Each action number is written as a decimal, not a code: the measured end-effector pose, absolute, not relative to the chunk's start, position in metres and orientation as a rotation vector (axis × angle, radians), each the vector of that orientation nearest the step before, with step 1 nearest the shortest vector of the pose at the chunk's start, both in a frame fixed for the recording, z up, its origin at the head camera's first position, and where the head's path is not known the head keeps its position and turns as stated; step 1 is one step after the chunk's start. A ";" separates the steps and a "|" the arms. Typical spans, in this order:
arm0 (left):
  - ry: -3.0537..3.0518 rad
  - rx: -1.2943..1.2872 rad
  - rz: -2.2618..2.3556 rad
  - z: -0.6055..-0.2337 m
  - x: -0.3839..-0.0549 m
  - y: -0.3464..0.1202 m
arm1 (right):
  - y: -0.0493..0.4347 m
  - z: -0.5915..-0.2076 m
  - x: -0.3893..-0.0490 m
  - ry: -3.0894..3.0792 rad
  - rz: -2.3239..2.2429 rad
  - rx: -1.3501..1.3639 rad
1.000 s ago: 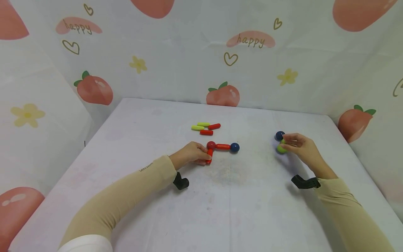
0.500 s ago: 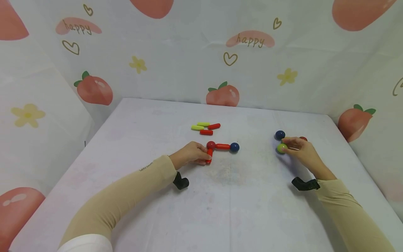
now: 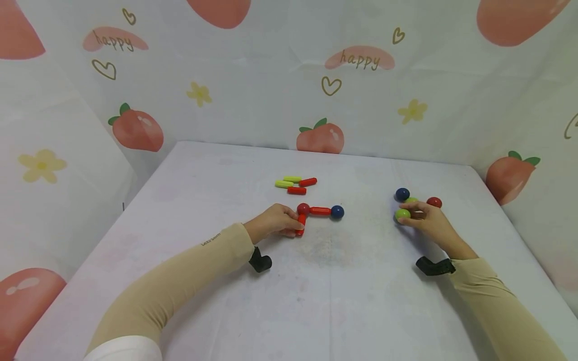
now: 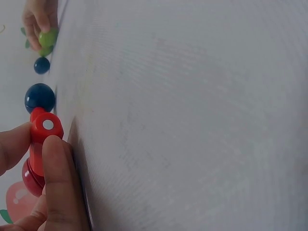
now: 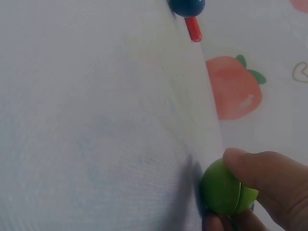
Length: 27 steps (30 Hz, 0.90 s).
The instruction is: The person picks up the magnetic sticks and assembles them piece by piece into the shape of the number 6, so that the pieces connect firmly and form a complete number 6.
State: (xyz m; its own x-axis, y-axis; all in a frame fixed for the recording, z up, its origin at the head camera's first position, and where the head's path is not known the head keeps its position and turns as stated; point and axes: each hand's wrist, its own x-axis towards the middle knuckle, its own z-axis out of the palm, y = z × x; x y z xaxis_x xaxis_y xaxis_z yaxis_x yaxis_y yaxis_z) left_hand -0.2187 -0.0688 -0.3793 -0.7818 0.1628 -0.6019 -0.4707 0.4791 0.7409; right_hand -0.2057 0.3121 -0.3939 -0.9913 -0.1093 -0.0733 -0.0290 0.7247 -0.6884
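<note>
My left hand (image 3: 274,219) pinches a red rod (image 4: 57,127) between thumb and fingers; a pale disc shows at the rod's near end. The rod meets a red ball (image 3: 303,208) at a corner. From that ball a second red rod (image 3: 320,211) runs right to a dark blue ball (image 3: 337,212), making an L shape. Over on the right, my right hand (image 3: 431,223) pinches a lime-green ball (image 5: 220,187) low over the table. Right behind its fingers sit another green ball (image 3: 411,200), a dark blue ball (image 3: 402,194) and a red ball (image 3: 434,201).
Two red rods, one of them the nearer rod (image 3: 296,190), lie with two yellow-green rods (image 3: 284,184) behind the L shape. A white cloth covers the table (image 3: 289,311). At its far edge rises a patterned backdrop (image 3: 253,110).
The right hand has shifted slightly left and nearer with the green ball in its fingers. The red ball and second green ball behind it show more fully. The left hand holds still.
</note>
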 end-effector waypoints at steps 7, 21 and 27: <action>2.119 -0.256 1.309 -0.381 -0.219 -0.068 | 0.314 -0.395 -0.206 2.815 -1.117 -0.117; 2.112 -0.251 1.327 -0.380 -0.218 -0.068 | 0.309 -0.390 -0.202 2.806 -1.133 -0.107; 2.111 -0.254 1.329 -0.380 -0.219 -0.067 | 0.305 -0.387 -0.202 2.816 -1.116 -0.108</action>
